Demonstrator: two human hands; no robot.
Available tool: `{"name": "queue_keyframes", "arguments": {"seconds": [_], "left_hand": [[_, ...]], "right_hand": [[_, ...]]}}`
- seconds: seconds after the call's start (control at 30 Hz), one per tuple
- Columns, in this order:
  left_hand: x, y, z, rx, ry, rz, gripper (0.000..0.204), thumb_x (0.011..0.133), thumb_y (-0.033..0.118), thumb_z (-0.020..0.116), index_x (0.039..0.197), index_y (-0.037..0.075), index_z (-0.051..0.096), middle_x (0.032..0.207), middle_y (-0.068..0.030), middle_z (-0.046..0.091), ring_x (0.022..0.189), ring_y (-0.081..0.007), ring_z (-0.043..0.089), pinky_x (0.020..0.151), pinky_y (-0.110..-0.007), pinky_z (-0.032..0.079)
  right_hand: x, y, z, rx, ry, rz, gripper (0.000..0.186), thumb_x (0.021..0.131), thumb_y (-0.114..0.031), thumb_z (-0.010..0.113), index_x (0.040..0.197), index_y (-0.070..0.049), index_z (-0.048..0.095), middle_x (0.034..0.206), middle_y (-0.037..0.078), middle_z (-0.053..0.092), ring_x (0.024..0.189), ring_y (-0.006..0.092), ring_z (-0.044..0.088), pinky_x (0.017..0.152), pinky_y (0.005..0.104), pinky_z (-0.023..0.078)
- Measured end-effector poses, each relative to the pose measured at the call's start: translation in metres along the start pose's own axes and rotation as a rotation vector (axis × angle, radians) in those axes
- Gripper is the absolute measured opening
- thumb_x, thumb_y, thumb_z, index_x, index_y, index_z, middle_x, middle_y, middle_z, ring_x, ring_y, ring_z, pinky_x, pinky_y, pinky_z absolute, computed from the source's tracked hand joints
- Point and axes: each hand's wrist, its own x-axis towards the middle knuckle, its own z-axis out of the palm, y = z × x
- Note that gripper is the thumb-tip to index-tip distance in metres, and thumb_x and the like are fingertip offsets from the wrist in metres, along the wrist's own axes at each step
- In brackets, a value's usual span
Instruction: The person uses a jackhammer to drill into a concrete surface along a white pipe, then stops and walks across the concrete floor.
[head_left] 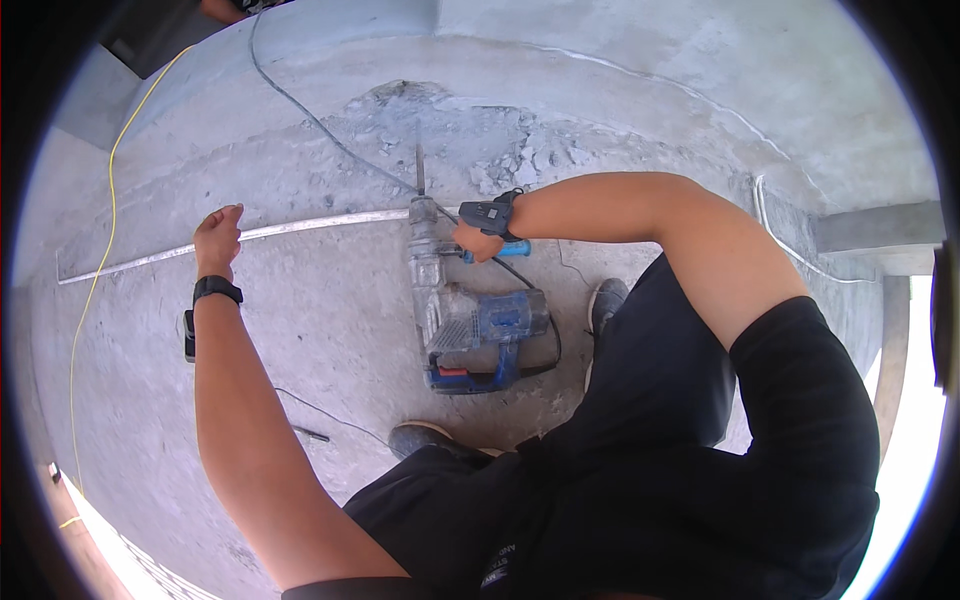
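A dusty blue and silver demolition hammer [510,315] lies on the concrete floor between my feet, its steel chisel [420,165] pointing away toward the chipped rubble [530,155]. My right hand [478,238] grips the hammer's blue side handle [517,249], with a black strapped device on that wrist. Left of the tool, my left hand [218,240] is raised near a long white pipe or strip [290,228], fingers curled with nothing visible in them.
A yellow cable [113,180] runs down the left; a grey cord [300,105] crosses toward the hammer. A short dark bar [310,434] lies by my left forearm. Concrete walls and a ledge [850,230] surround the area. Part of another person [220,10] shows at top left.
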Motion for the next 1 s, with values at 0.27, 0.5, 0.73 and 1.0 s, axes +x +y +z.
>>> {"name": "queue_keyframes", "arguments": {"seconds": [0.27,0.5,0.73,1.0], "left_hand": [[0.025,-0.025,-0.001,0.092,0.079,0.108,0.019,0.071,0.022,0.065,0.081,0.006,0.061,0.057,0.0041,0.048,0.049,-0.0055,0.041,0.044,-0.021,0.034],[0.014,-0.017,0.007,0.090,0.091,0.062,0.021,0.067,0.024,0.065,0.077,0.006,0.063,0.067,-0.0020,0.057,0.062,-0.0128,0.051,0.060,-0.026,0.041],[0.025,-0.031,0.000,0.086,0.057,0.042,0.024,0.068,0.025,0.065,0.081,0.004,0.064,0.074,-0.0048,0.062,0.070,-0.0132,0.056,0.067,-0.026,0.044],[0.009,-0.009,0.008,0.050,0.013,0.042,0.022,0.071,0.024,0.063,0.081,0.005,0.062,0.064,0.0021,0.055,0.051,-0.0063,0.046,0.045,-0.021,0.037]], "right_hand": [[0.008,-0.003,-0.013,0.111,-0.037,-0.004,0.027,0.065,-0.030,0.060,0.067,-0.003,0.060,0.065,0.017,0.058,0.066,0.0347,0.058,0.058,0.0431,0.046],[0.004,0.006,0.004,0.128,-0.003,-0.035,0.027,0.062,-0.031,0.062,0.065,-0.005,0.062,0.061,0.017,0.057,0.061,0.0337,0.058,0.055,0.0435,0.044],[0.014,-0.001,-0.003,0.046,-0.025,-0.039,0.031,0.065,-0.031,0.061,0.067,-0.001,0.063,0.066,0.019,0.059,0.064,0.0343,0.058,0.059,0.0436,0.046],[0.007,0.001,-0.006,-0.004,-0.023,-0.027,0.026,0.062,-0.027,0.057,0.066,-0.002,0.062,0.064,0.018,0.059,0.062,0.0338,0.058,0.058,0.0418,0.046]]}}
